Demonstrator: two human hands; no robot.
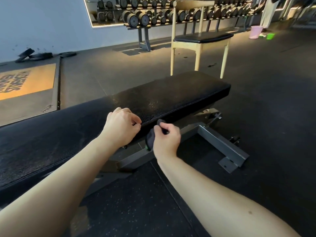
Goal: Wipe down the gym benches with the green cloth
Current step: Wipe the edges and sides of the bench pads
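Note:
A long black padded gym bench [171, 93] runs across the view from lower left to the middle right, its top speckled with wet drops. My right hand [166, 141] hangs just in front of the bench's near edge and grips a bunched cloth [150, 138]. The cloth looks dark in the shadow, with a bright green bit at its lower end. My left hand [121, 127] rests on the near edge of the pad, fingers curled and thumb against them. I see nothing held in it.
The bench's grey steel frame [220, 144] juts out on the floor to the right. Behind the bench stands a wooden chair [201, 38] with a black seat, then a dumbbell rack [136, 19]. A pink bucket [255, 32] and a person's legs [268, 12] are far right; weight plates [41, 55] lie far left.

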